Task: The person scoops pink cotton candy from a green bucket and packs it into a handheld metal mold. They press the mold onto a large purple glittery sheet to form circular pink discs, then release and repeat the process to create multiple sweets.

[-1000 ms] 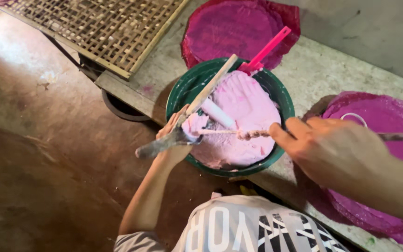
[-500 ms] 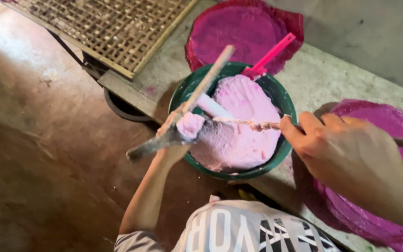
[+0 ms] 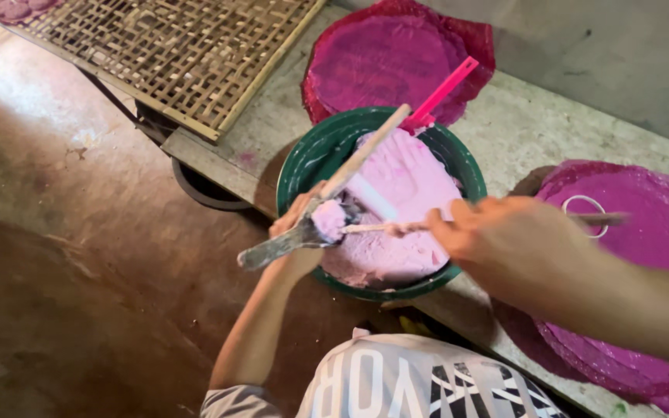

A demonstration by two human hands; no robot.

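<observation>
A green basin (image 3: pixel 303 166) of pink paste (image 3: pixel 404 209) is set on a concrete ledge (image 3: pixel 520 128). A wooden-handled spatula (image 3: pixel 315 224), loaded with a lump of paste, is gripped in the closed left hand (image 3: pixel 297 224) at the basin's near rim. A thin stick (image 3: pixel 385 227) is pinched in the closed right hand (image 3: pixel 505 240), its tip at the spatula's lump. A woven bamboo tray (image 3: pixel 172 46) lies beside the basin.
</observation>
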